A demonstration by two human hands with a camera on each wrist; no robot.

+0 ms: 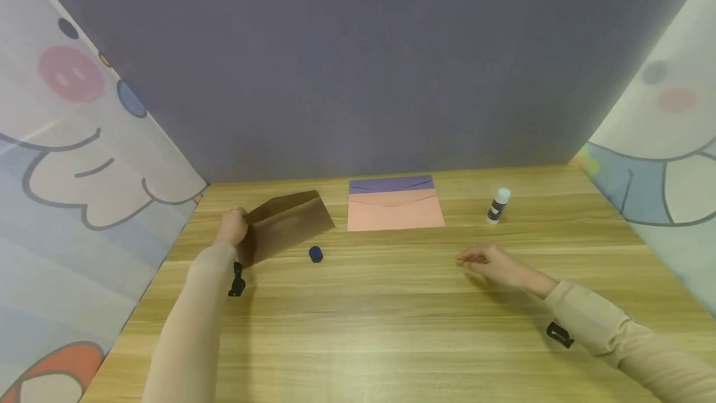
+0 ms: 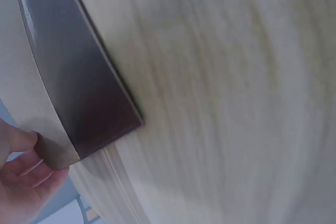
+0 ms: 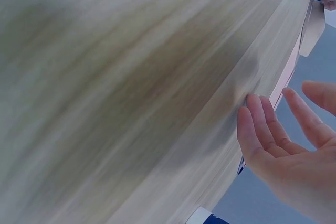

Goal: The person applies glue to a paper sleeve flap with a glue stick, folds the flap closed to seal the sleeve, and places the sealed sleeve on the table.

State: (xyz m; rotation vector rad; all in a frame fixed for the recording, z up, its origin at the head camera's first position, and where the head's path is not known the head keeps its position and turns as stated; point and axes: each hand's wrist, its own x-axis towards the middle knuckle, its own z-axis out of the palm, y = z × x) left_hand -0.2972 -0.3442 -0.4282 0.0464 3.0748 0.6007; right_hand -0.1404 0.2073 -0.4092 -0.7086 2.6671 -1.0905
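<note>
My left hand pinches the left end of a brown envelope, which is tilted on the table with its flap raised. In the left wrist view the thumb and fingers hold the corner of the envelope. A small dark blue cap lies just right of the envelope's lower edge. Over the table to the right, my right hand has loosely bent fingers and holds nothing. Its fingers are spread apart in the right wrist view. The glue stick stands beyond that hand.
A pink envelope lies flat at the back middle, overlapping a purple envelope. Behind the wooden table rises a grey panel. Cartoon-printed sheets flank both sides.
</note>
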